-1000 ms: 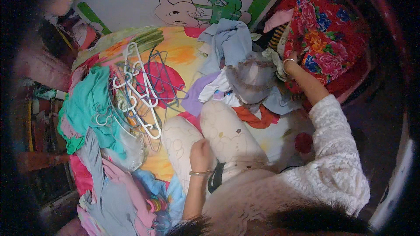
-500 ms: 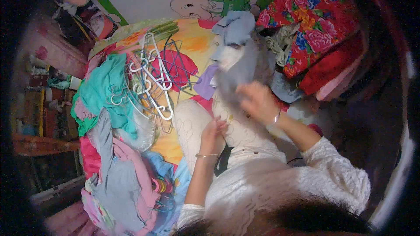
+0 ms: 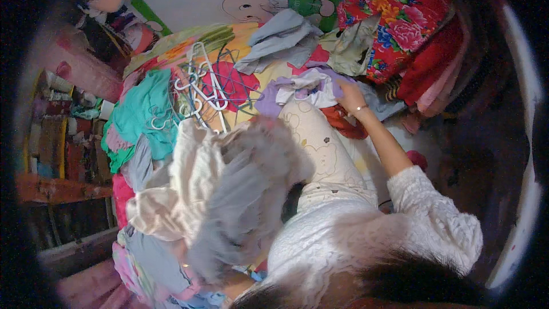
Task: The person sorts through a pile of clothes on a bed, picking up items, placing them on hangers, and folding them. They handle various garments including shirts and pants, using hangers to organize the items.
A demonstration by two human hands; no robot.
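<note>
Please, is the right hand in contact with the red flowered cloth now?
Apart. The head view shows the right hand by the purple garment, with other clothing visible between it and the red flowered cloth.

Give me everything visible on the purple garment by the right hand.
The purple garment is crumpled, soft-looking cloth, bent around white cloth; whether they are one piece is unclear. It lies just beyond the person's right knee, its right end at the right hand. Whether the hand grips it cannot be told.
</note>
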